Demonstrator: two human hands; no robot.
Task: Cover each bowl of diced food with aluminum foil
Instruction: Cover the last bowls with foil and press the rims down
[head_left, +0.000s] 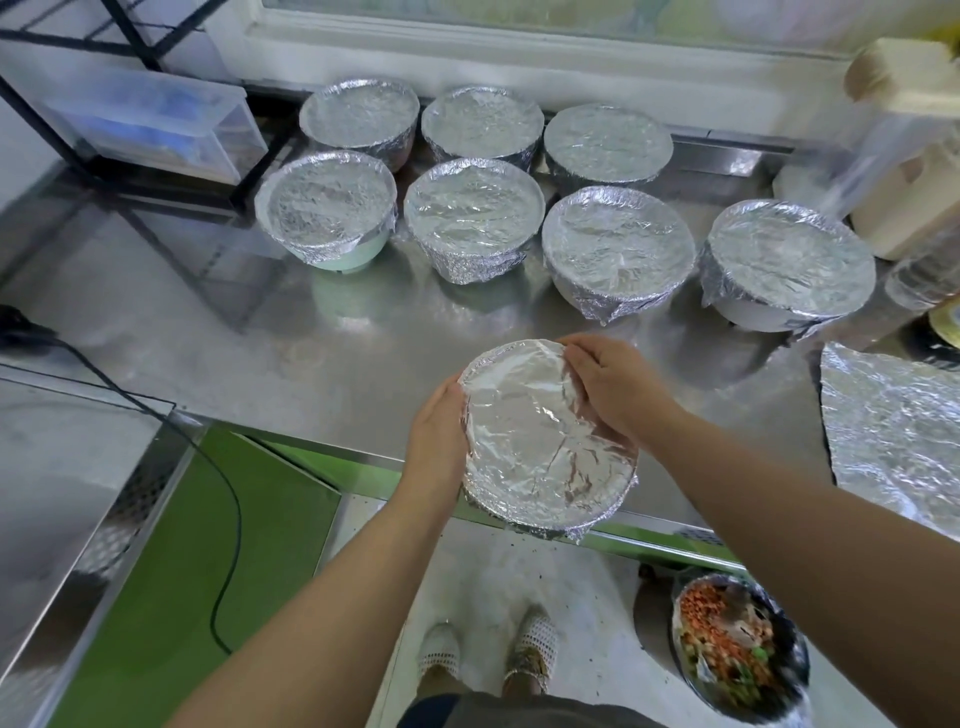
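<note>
**Foil-capped bowl held at the table's near edge**

A round foil-covered bowl (545, 441) sat between both hands over the near edge of the stainless-steel table (337, 338), its crinkled foil drawn smooth across the top and creased down the rim. The left hand (436, 431) had its grip clamped round the bowl's left side. The right hand (608, 384) had its grip curled over the far rim, on the foil. Seven wrapped bowls (472, 218) stood in two rows at the back. A loose foil sheet (893, 436) lay wrinkled to the right. Lower right, an uncovered dark bowl (737, 654) held diced orange and green pieces.
</note>
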